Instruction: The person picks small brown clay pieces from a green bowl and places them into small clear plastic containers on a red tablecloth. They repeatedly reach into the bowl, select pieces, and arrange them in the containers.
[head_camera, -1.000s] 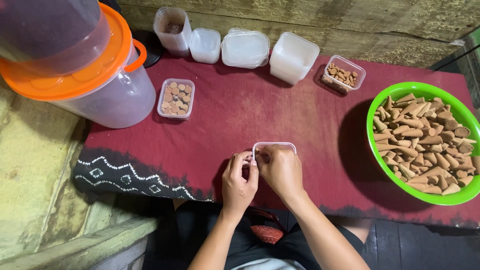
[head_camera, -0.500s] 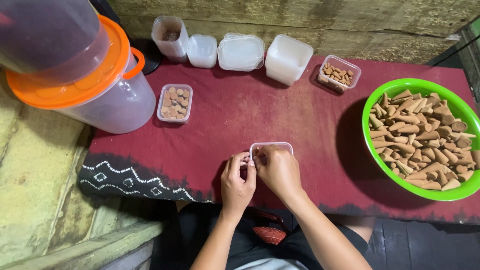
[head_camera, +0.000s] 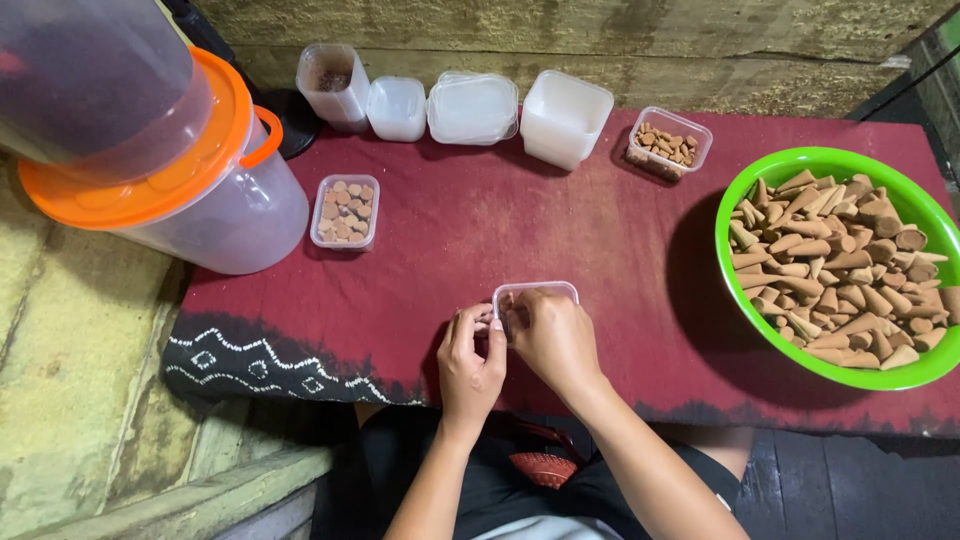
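Observation:
A small clear plastic box (head_camera: 535, 293) rests on the dark red cloth (head_camera: 560, 230) near the front edge. My right hand (head_camera: 552, 338) covers most of it, fingers curled over its near side. My left hand (head_camera: 470, 362) sits against the box's left end, fingertips pinching something small and brown. Inside the box, the contents are hidden by my hands. A green bowl (head_camera: 745, 190) heaped with brown cones (head_camera: 835, 270) stands at the right.
A filled small box of cones (head_camera: 345, 211) lies left of centre. Along the back stand an open box of brown pieces (head_camera: 670, 143), stacked white tubs (head_camera: 565, 118), lids (head_camera: 472, 107) and clear cups (head_camera: 332, 85). A large clear jar with orange lid (head_camera: 170, 170) sits at left.
Both hands stay at the small box with only slight finger movement. The camera view has shifted a little.

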